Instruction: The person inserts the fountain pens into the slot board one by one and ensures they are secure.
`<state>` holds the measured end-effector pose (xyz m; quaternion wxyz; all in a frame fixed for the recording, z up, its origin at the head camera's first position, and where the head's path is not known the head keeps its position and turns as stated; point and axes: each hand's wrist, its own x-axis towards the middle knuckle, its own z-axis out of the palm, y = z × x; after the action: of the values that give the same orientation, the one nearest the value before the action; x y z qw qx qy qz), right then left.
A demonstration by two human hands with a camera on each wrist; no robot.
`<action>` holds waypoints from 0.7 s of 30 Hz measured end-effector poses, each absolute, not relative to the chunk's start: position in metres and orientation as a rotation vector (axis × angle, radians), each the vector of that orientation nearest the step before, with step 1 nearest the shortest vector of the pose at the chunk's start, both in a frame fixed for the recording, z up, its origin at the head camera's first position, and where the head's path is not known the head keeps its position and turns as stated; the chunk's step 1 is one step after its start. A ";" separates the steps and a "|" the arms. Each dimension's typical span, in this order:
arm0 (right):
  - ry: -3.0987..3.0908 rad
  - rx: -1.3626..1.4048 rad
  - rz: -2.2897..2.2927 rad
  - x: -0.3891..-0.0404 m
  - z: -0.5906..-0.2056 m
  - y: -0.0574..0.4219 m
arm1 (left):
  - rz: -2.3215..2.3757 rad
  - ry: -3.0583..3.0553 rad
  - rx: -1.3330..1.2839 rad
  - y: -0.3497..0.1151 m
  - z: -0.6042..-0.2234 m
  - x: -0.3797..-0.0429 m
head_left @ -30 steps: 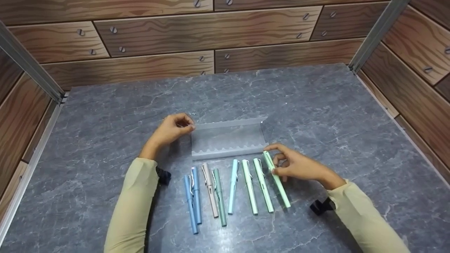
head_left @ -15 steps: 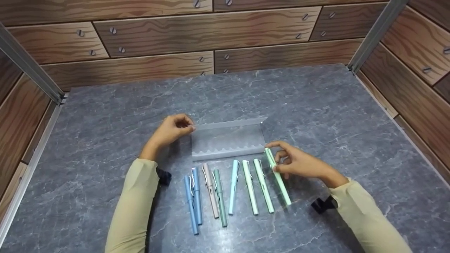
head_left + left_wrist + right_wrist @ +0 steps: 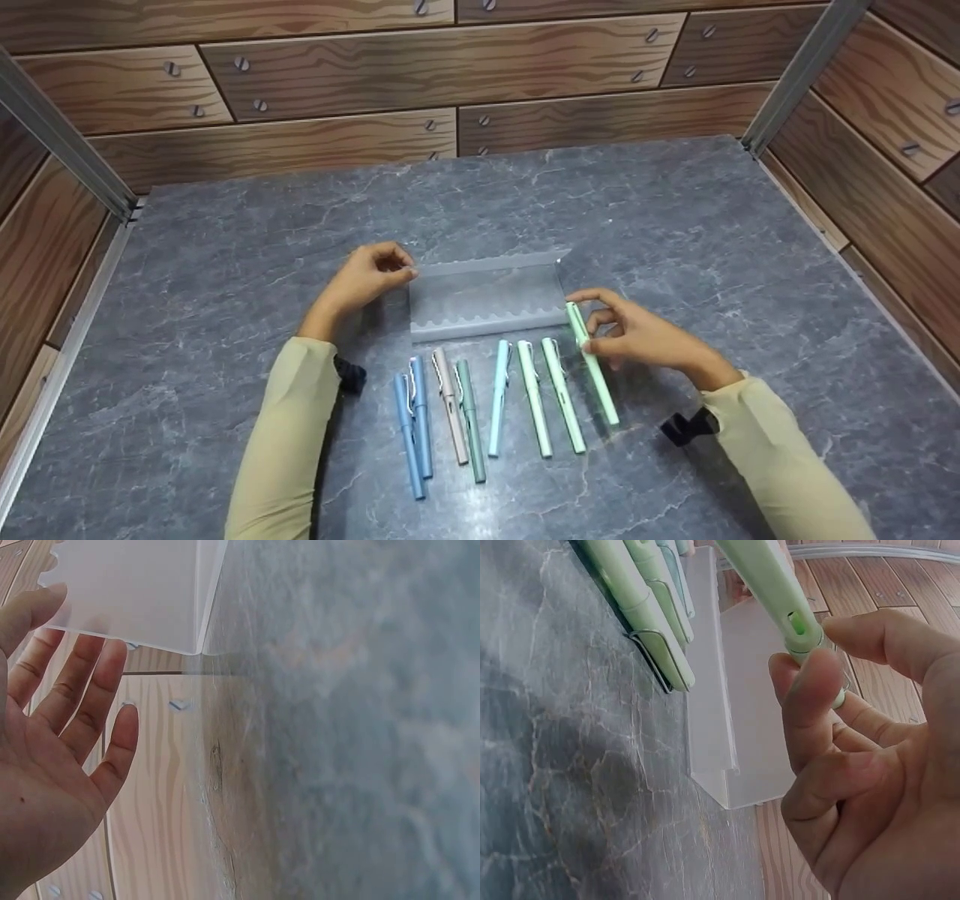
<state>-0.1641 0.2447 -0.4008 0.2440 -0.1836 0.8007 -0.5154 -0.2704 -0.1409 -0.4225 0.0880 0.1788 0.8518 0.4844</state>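
A frosted, see-through pen tray (image 3: 487, 292) with notched long sides lies in the middle of the table. My left hand (image 3: 371, 276) holds its left end; in the left wrist view the thumb and fingers pinch the tray's edge (image 3: 135, 596). Between thumb and fingers, my right hand (image 3: 637, 334) grips a light green pen (image 3: 596, 371) near its clip end, by the tray's front right corner. In the right wrist view this pen (image 3: 769, 585) slants above the tray (image 3: 757, 712). Two more light green pens (image 3: 535, 401) (image 3: 564, 397) lie to its left.
Left of those lie a pale blue pen (image 3: 498, 397), a dark green pen (image 3: 470, 420), a greyish-pink pen (image 3: 450, 409) and two blue pens (image 3: 409, 439) (image 3: 421, 420), all in front of the tray. Wood-patterned walls (image 3: 442, 71) enclose the grey marbled table (image 3: 262, 225).
My right hand has lifted the light green pen and moved it slightly away from me, up toward the tray's right end. The left hand and the tray have stayed in place.
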 end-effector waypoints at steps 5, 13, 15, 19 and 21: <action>2.159 -0.493 -1.458 -0.168 -0.400 0.246 | 1.449 2.534 0.536 -0.141 -0.425 -0.272; 2.164 -0.500 -1.464 -0.171 -0.400 0.245 | 1.457 2.530 0.544 -0.140 -0.421 -0.269; 2.169 -0.503 -1.464 -0.172 -0.400 0.245 | 1.469 2.527 0.547 -0.141 -0.424 -0.272; 2.170 -0.497 -1.475 -0.174 -0.398 0.245 | 1.470 2.520 0.546 -0.141 -0.423 -0.271; 2.156 -0.489 -1.491 -0.175 -0.396 0.244 | 1.464 2.520 0.540 -0.141 -0.422 -0.271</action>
<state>-0.1753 0.2442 -0.3961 0.2354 -0.1782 0.7859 -0.5434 -0.2706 -0.1412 -0.4224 0.0886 0.1815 0.8469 0.4918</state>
